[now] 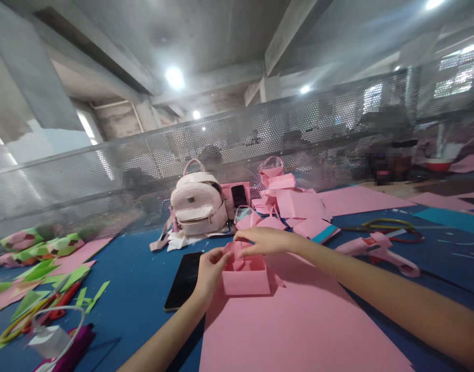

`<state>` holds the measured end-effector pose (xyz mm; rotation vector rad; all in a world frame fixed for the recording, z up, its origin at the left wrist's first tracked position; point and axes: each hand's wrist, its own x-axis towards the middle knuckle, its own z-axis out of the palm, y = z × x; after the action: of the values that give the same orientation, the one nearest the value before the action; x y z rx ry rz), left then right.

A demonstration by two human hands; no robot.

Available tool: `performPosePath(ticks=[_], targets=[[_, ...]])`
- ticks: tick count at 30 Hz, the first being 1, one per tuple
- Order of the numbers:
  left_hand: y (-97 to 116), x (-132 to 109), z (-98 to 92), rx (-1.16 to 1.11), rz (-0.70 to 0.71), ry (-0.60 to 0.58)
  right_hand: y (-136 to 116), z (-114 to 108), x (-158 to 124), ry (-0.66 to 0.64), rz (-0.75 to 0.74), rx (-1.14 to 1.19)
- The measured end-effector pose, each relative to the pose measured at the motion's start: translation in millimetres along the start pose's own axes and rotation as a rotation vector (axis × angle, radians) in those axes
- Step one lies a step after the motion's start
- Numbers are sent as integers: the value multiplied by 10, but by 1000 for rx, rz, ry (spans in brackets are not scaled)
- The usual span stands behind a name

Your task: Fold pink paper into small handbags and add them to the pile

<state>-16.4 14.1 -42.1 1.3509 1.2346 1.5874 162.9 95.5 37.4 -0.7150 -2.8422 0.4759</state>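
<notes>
A small open-topped pink paper box [246, 283] stands on a large pink paper sheet [291, 325]. At the box's left rear corner, my left hand [210, 271] is closed in a pinch on its paper edge. My right hand [260, 241] reaches over the back wall, fingers bent down and closed on folded pink paper inside the box. The right fingertips are partly hidden by that paper. A black phone [183, 281] lies just left of my left hand.
A white backpack [200, 201] stands behind the box, beside pink paper pieces [301, 204]. To the right lie a pink glue gun [380, 250] and yellow-handled scissors [388, 225]. Red-handled scissors [68, 299], green scraps and a white charger [49, 341] are at the left. A perforated metal screen [144, 160] closes off the back.
</notes>
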Motion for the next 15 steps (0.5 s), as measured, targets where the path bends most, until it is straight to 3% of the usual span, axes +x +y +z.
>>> performPosePath(ticks=[5, 15], targets=[[27, 3, -17, -26, -2, 63, 112, 19, 26, -161, 69, -16], [21, -13, -33, -64, 2, 106, 123, -40, 7, -109, 160, -25]])
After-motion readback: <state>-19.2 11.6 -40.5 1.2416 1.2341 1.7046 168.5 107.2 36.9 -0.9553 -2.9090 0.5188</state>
